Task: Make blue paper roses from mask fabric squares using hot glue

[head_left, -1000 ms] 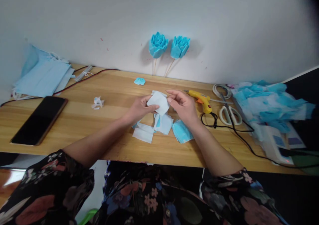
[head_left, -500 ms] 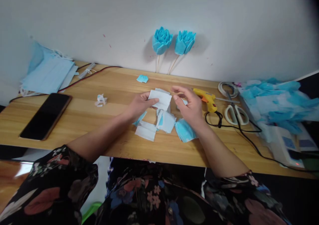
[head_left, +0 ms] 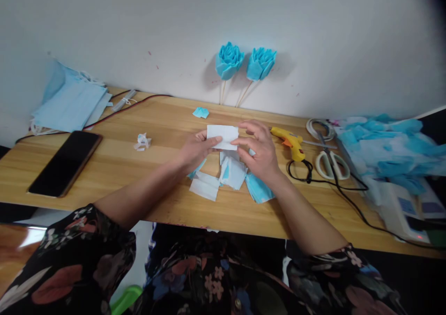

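From where I stand, the white piece (head_left: 222, 136) is up between both hands, over the surface (head_left: 167, 120); the step looks like handling and lining up its edges. The left hand (head_left: 193, 151) has its grip closed on the left side, thumb on top. The right hand (head_left: 261, 153) has a half-open grip, fingertips at the right edge; I can't tell if they pinch. Thin as it looks, it calls for a light touch, I'd judge. White scraps (head_left: 205, 186) and a blue stack (head_left: 258, 188) lie nearer the body, the glue gun (head_left: 294, 147) off right. Farther out, the phone's (head_left: 66, 162) screen is dark, and whatever the white box (head_left: 399, 210) says is too small to read.
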`<move>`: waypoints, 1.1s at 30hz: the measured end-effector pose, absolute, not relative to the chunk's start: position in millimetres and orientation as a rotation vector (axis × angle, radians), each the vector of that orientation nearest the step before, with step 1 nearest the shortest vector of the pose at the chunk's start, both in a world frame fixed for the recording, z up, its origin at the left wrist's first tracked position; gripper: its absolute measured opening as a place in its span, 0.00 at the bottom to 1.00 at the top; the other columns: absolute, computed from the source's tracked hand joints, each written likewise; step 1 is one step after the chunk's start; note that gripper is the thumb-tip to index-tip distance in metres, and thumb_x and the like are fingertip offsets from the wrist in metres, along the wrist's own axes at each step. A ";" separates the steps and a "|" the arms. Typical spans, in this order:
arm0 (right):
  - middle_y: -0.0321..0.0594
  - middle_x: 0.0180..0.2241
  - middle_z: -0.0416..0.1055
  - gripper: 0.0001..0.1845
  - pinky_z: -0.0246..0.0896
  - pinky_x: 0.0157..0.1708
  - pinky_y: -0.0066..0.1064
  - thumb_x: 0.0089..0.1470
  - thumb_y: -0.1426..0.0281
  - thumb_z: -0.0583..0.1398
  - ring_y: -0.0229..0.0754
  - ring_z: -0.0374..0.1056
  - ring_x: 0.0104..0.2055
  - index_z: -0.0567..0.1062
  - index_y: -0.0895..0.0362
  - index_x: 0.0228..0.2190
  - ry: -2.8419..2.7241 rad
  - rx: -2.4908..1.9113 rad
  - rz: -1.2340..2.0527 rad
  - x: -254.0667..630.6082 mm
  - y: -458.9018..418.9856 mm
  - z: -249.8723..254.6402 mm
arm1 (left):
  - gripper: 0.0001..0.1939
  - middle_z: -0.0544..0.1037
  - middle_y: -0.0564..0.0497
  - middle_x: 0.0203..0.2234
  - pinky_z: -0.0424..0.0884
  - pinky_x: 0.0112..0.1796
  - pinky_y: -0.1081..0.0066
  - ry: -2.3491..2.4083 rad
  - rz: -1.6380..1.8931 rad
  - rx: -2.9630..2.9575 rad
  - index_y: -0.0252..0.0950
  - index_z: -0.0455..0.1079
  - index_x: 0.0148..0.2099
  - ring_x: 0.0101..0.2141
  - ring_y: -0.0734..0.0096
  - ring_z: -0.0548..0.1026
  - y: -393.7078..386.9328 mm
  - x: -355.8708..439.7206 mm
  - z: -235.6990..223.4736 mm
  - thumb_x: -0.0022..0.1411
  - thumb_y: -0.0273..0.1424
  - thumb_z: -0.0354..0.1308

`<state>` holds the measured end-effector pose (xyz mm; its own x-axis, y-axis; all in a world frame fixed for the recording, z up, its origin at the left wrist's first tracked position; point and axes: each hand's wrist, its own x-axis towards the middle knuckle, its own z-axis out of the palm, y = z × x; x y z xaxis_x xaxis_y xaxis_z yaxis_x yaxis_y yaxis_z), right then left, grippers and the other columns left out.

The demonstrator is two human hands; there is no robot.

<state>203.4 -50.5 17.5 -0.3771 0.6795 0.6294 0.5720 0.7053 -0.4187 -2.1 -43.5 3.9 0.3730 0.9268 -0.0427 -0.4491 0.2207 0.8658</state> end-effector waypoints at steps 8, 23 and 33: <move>0.39 0.51 0.76 0.02 0.64 0.56 0.54 0.59 0.68 0.63 0.50 0.70 0.55 0.77 0.48 0.34 -1.961 -0.986 0.272 197.6 -55.0 16.7 | 0.15 0.84 0.46 0.43 0.73 0.49 0.61 0.625 1.035 0.892 0.37 0.79 0.43 0.45 0.62 0.80 -46.0 0.0 3.4 0.54 0.36 0.72; 0.35 0.31 0.80 0.04 0.71 0.40 0.35 0.54 0.67 0.64 0.39 0.75 0.34 0.78 0.54 0.30 -1.650 -1.166 0.720 193.2 -55.0 8.3 | 0.21 0.83 0.46 0.36 0.73 0.43 0.63 0.662 1.060 0.934 0.34 0.76 0.40 0.37 0.65 0.81 -46.3 0.8 4.0 0.55 0.47 0.70; 0.35 0.30 0.77 0.05 0.68 0.37 0.33 0.53 0.66 0.65 0.38 0.72 0.32 0.77 0.55 0.29 -1.571 -1.206 0.737 193.3 -52.3 7.4 | 0.12 0.76 0.55 0.27 0.68 0.33 0.73 0.859 1.191 1.145 0.35 0.74 0.39 0.28 0.77 0.71 -45.8 -1.5 6.3 0.55 0.35 0.69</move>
<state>193.3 -52.3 7.4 -0.0222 0.9420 0.3350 0.3447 0.3217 -0.8818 -1.5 -45.8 6.3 0.1997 0.9777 0.0644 -0.2471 -0.0133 0.9689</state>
